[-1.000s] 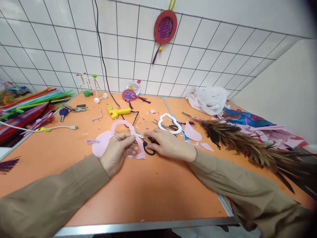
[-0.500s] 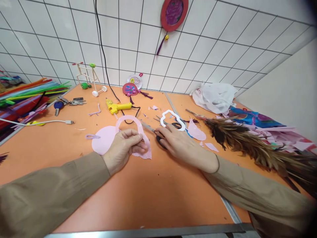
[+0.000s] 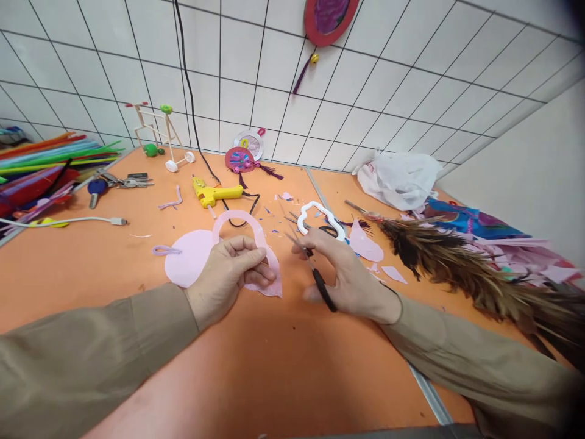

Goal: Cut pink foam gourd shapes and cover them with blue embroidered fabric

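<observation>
My left hand (image 3: 233, 268) pinches a pink cut-out frame (image 3: 237, 216) with a curved opening and a loose pointed flap at its lower right. Under and left of that hand lies a rounded pink piece (image 3: 187, 256) with a small lilac pipe-cleaner loop (image 3: 165, 250) at its left edge. My right hand (image 3: 347, 268) is closed around black-handled scissors (image 3: 323, 289), their blades pointing up and left, apart from the pink frame. Just beyond the right hand rests a white cloud-shaped outline (image 3: 301, 218), with another dark-handled tool partly hidden beneath it.
A yellow glue gun (image 3: 219, 192) with its cord lies behind the left hand. Keys (image 3: 123, 180), a white cable (image 3: 82, 221) and colourful pipe cleaners (image 3: 50, 155) are at left. Pink scraps (image 3: 365, 241), a feather duster (image 3: 439, 262) and a white plastic bag (image 3: 395, 177) lie at right.
My right hand has lifted the scissors off the table and turned them, so a black handle now shows beneath the palm. The left hand keeps its hold on the pink frame.
</observation>
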{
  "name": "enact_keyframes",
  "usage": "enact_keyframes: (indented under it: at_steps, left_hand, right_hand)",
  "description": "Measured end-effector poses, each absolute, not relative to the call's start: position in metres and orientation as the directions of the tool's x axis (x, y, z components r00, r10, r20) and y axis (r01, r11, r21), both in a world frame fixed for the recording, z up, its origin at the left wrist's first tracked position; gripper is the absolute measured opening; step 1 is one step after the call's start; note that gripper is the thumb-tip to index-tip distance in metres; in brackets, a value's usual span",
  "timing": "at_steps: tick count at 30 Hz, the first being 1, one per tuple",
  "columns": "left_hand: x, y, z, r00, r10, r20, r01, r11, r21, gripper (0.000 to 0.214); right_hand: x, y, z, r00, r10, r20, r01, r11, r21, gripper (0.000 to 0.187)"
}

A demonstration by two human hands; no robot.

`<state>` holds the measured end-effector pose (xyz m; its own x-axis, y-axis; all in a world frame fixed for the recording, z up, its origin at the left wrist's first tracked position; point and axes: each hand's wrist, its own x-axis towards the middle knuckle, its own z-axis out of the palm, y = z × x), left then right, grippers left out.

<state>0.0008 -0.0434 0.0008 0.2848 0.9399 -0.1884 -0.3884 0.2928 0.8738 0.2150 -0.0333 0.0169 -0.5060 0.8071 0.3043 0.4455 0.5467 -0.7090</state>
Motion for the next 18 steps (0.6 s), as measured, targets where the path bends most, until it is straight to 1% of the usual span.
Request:
enact_keyframes:
  at_steps: [1,2,5,11,14,18]
  left_hand:
    - [0.001,-0.043,0.001,0.28,0.942,-0.186,-0.386,0.288,0.877,0.033]
    - [0.001,-0.044,0.001,0.277,0.943,-0.186,-0.383,0.285,0.879,0.032]
    - [0.002,-0.043,0.001,0.264,0.947,-0.182,-0.38,0.275,0.883,0.03]
    - [0.006,-0.04,0.0,0.215,0.963,-0.161,-0.337,0.228,0.913,0.027]
    - [0.007,-0.032,0.001,0.182,0.973,-0.144,-0.322,0.197,0.926,0.025]
    - [0.008,-0.011,0.007,0.121,0.989,-0.088,-0.311,0.122,0.942,0.022]
  right_hand:
    - [0.214,-0.035,0.018,-0.518,0.794,0.32,0.479,0.578,-0.661,0.038]
    - [0.212,-0.036,0.018,-0.528,0.787,0.319,0.49,0.589,-0.643,0.035]
    - [0.208,-0.036,0.017,-0.529,0.801,0.282,0.487,0.558,-0.672,0.031]
    - [0.198,-0.034,0.012,-0.516,0.834,0.193,0.55,0.496,-0.672,0.025]
    - [0.195,-0.029,0.012,-0.5,0.85,0.164,0.527,0.449,-0.722,0.029]
    - [0.189,-0.009,0.012,-0.454,0.877,0.158,0.443,0.376,-0.814,0.039]
